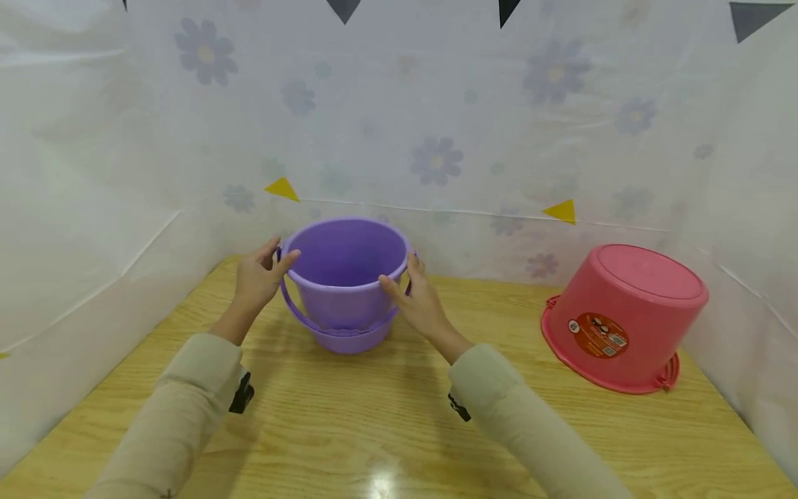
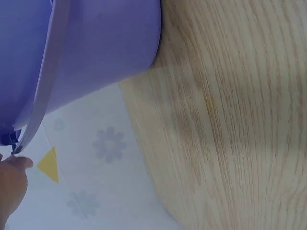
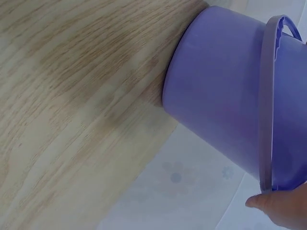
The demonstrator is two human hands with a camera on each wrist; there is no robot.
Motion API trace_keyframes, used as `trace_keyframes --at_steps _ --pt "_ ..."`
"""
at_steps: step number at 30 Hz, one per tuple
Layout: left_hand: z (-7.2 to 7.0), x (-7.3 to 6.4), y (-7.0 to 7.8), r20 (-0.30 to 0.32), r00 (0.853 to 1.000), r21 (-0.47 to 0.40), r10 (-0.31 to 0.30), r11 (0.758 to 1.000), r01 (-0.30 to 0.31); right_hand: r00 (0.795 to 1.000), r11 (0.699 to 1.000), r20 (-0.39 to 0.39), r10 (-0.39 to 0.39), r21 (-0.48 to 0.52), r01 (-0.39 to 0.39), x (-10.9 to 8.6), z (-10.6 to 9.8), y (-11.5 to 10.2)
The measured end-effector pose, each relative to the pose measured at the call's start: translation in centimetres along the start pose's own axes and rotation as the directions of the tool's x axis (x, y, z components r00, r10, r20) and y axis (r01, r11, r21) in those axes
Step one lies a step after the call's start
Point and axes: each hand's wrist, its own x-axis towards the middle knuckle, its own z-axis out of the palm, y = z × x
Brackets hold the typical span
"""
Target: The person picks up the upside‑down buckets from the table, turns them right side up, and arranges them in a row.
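A purple bucket [image 1: 341, 305] stands upright on the wooden table, its mouth facing up and its inside bare. Its handle [image 1: 296, 312] hangs down across the front. My left hand [image 1: 255, 281] grips the left side of the rim near the handle joint, thumb over the edge. On the opposite side, my right hand [image 1: 424, 301] holds the rim with the thumb in front and the fingers mostly hidden behind. Both wrist views show the bucket's side wall [image 2: 110, 43] and a hand at the handle's end; the base [image 3: 175, 76] appears to meet the table.
To the right, a pink bucket [image 1: 642, 319] sits upside down with a round orange label [image 1: 601, 335] on its side. The wooden table [image 1: 349, 430] ends at a pale flowered sheet [image 1: 374, 138] behind, with plain white sheets at both sides.
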Motion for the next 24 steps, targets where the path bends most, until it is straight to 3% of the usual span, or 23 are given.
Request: trace_keyframes --at_steps 2,3,5,7,10,15,19,22,24 --pt "0.3 -0.2 0.0 -0.068 0.995 0.059 0.075 0.996 -0.072 0.999 0.999 -0.041 -0.021 -0.042 0.019 -0.2 -0.2 0.1" --pt "0.5 -0.4 0.0 -0.106 0.985 0.086 0.133 0.989 -0.124 0.997 0.997 -0.071 -0.04 -0.074 0.035 -0.4 -0.3 0.2" --pt "0.8 -0.8 0.0 -0.17 0.948 0.134 0.268 0.96 -0.247 0.983 0.987 -0.144 -0.11 -0.136 0.09 -0.7 -0.5 0.3" --pt "1.2 -1.4 0.2 -0.217 0.889 0.186 0.403 0.911 -0.368 0.953 0.961 -0.212 -0.218 -0.217 0.172 -1.2 -0.9 0.5" --pt "1.9 -2.1 0.6 -0.24 0.794 0.251 0.559 0.826 -0.505 0.887 0.896 -0.248 -0.39 -0.325 0.303 -2.0 -1.4 0.9" --pt "2.7 -3.5 1.6 -0.203 0.661 0.272 0.722 0.69 -0.67 0.789 0.767 -0.178 -0.588 -0.43 0.475 -3.8 -2.3 1.7" --pt "3.1 -4.7 2.7 -0.147 0.542 0.263 0.828 0.561 -0.785 0.731 0.674 -0.087 -0.677 -0.473 0.568 -5.9 -3.2 2.3" --pt "3.3 -5.5 3.3 -0.112 0.457 0.273 0.883 0.469 -0.84 0.705 0.623 -0.03 -0.709 -0.495 0.606 -7.5 -3.9 2.6" --pt "3.5 -6.0 3.5 -0.088 0.422 0.279 0.902 0.429 -0.859 0.698 0.605 -0.006 -0.716 -0.504 0.617 -8.4 -4.3 2.9"
